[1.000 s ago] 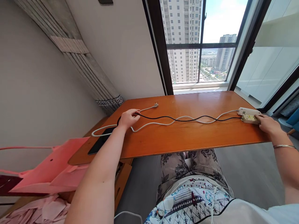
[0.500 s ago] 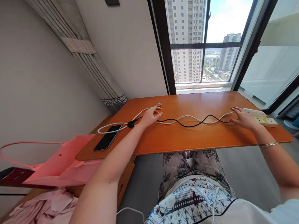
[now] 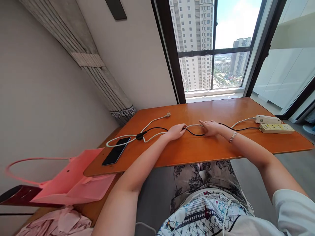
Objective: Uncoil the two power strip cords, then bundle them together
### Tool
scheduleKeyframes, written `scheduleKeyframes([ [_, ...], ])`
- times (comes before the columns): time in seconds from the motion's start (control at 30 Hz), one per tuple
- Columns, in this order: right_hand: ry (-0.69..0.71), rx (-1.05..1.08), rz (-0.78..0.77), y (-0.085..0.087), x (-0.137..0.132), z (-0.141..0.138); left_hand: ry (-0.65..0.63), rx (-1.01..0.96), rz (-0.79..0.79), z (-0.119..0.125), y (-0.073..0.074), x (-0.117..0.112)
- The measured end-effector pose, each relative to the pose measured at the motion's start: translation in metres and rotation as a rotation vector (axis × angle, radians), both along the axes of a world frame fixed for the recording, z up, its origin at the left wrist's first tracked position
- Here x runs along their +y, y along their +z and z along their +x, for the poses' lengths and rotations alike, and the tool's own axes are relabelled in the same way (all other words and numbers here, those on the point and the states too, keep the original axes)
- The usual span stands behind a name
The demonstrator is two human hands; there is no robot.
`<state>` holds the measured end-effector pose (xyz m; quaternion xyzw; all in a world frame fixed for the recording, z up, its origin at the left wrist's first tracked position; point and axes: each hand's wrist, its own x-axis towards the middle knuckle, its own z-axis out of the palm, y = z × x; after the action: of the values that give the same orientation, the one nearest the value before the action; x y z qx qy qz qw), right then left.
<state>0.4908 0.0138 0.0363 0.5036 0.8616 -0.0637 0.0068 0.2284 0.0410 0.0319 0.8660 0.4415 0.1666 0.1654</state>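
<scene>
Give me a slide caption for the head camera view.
Both hands, left and right, meet on the twisted white cord and black cord at mid-table.

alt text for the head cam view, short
Both hands, left hand and right hand, rest on a twisted white cable and black cable mid orange table. Two power strips lie right, a phone left.

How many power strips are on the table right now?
2: a white power strip at the table's right end, and a yellowish power strip just in front of it, nearer the person. None seems hidden.
</scene>
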Motion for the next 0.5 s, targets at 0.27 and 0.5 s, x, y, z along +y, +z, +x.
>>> scheduleKeyframes([
  [0.27,-0.038,0.455,-0.067,0.028,0.002,0.004,0.027,-0.816,-0.106,0.014,0.046,-0.008],
  [0.5,-0.093,1.047,-0.075,0.097,-0.005,-0.004,-0.037,-1.142,-0.011,0.04,0.101,-0.019],
])
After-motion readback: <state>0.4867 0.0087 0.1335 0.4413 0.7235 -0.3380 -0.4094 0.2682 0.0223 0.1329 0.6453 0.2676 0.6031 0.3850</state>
